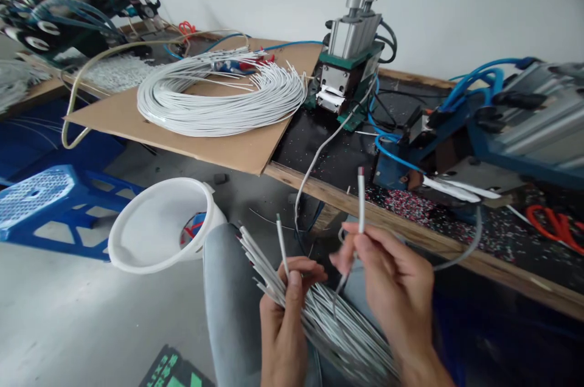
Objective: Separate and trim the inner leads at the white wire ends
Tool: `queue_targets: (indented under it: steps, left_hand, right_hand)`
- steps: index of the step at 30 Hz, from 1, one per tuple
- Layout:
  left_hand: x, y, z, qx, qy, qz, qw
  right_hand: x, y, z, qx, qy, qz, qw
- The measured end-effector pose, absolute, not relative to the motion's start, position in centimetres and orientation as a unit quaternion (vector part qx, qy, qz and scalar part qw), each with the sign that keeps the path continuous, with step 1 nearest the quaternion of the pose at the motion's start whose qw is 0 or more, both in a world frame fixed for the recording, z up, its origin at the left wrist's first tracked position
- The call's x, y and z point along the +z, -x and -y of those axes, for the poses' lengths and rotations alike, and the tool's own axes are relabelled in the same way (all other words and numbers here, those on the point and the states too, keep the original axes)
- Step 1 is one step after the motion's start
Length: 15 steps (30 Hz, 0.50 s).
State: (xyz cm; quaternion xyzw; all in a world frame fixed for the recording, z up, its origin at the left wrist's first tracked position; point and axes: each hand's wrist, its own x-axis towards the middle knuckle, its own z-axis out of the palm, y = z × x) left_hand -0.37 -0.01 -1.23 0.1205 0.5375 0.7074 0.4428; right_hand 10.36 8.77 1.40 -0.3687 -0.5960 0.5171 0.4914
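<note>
My left hand (283, 308) is closed around a thick bundle of cut white wires (337, 329) that lies across my lap, with one wire end (280, 235) sticking up past the thumb. My right hand (387, 277) pinches a single white wire (361, 198) upright between thumb and fingers; its stripped tip shows red at the top. Both hands are close together below the workbench edge (387, 216).
A large coil of white wire (219, 95) lies on a cardboard sheet (228, 146) on the bench. A pneumatic stripping machine (351, 64) stands at the back, a blue machine (456, 143) to the right. A white bucket (155, 229) and blue stool (50, 198) stand on the floor at left.
</note>
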Motion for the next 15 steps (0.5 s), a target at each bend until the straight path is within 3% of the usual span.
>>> queue_targets:
  steps: [4, 7, 15]
  left_hand:
    - [-0.4, 0.0, -0.2, 0.709, -0.022, -0.521, 0.475]
    - [0.3, -0.4, -0.5, 0.699, -0.033, -0.533, 0.476]
    - [-0.5, -0.4, -0.5, 0.684, -0.064, -0.528, 0.499]
  right_hand:
    - [0.3, -13.2, -7.1, 0.499, 0.357, 0.685, 0.393]
    - [0.0, -13.9, -5.8, 0.437, 0.365, 0.718, 0.401]
    - [-0.5, -14.6, -5.3, 0.439, 0.379, 0.745, 0.329]
